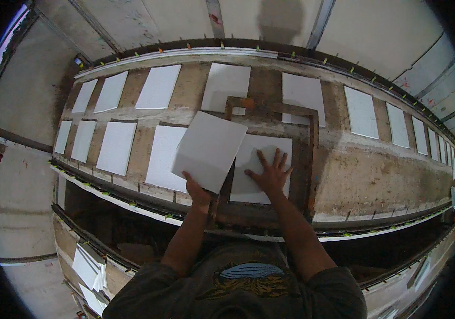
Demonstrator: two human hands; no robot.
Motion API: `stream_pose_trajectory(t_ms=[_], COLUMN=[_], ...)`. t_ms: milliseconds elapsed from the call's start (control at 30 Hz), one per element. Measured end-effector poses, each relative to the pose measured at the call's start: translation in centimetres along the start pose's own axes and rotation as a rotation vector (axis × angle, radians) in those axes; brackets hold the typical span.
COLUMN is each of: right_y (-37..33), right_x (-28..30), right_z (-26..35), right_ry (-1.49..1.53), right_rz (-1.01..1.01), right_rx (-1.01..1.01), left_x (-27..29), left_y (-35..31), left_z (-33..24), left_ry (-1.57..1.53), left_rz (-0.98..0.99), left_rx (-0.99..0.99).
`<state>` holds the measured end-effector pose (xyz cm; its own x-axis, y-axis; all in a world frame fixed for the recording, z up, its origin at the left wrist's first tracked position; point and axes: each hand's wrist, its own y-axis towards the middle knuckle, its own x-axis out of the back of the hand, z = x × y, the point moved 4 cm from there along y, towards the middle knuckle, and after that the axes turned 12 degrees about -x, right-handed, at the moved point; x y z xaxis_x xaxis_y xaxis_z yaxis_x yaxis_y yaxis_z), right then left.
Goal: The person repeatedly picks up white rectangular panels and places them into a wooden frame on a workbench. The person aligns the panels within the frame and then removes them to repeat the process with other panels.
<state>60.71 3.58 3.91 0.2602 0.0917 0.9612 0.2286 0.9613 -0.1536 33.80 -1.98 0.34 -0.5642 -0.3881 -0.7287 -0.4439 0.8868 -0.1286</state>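
Note:
In my left hand (197, 192) I grip a tilted, squarish white panel (211, 149) by its lower edge. I cannot tell whether it is one panel or a stack. Its left side overlaps another white panel (161, 162) on the long table. My right hand (273, 175) lies with fingers spread on a flat white panel (248, 183) in front of me. That panel is inside a rusty brown frame (312, 159), whose far bar crosses the table beyond my hands. The held panel hides part of the frame's left side.
The long brown table (381, 175) carries several spaced white panels, such as a far one (226, 80) and a right one (361, 111). A rail with small yellow-green clips (227, 51) edges its far side. Behind me, another table (68, 239) bears more white panels (86, 266).

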Motion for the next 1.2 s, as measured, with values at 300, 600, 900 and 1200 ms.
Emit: stream_pose_trajectory(t_ms=[300, 600, 900, 1200], right_y=[-0.4, 0.0, 1.2, -5.5], right_x=[-0.5, -2.1, 2.9, 7.1], right_z=[-0.1, 2.8, -2.4, -17.4], right_ry=[-0.046, 0.029, 0.064, 0.529], right_rz=[0.052, 0.023, -0.09, 0.016], right_rx=[-0.008, 0.197, 0.105, -0.203], left_x=[-2.1, 3.7, 0.8, 2.2], left_y=[-1.1, 0.4, 0.3, 0.3], left_z=[-0.3, 2.4, 0.9, 2.1], left_ry=[0.119, 0.015, 0.073, 0.23], left_rz=[-0.37, -0.219, -0.012, 0.013], left_rx=[0.172, 0.117, 0.146, 0.282])
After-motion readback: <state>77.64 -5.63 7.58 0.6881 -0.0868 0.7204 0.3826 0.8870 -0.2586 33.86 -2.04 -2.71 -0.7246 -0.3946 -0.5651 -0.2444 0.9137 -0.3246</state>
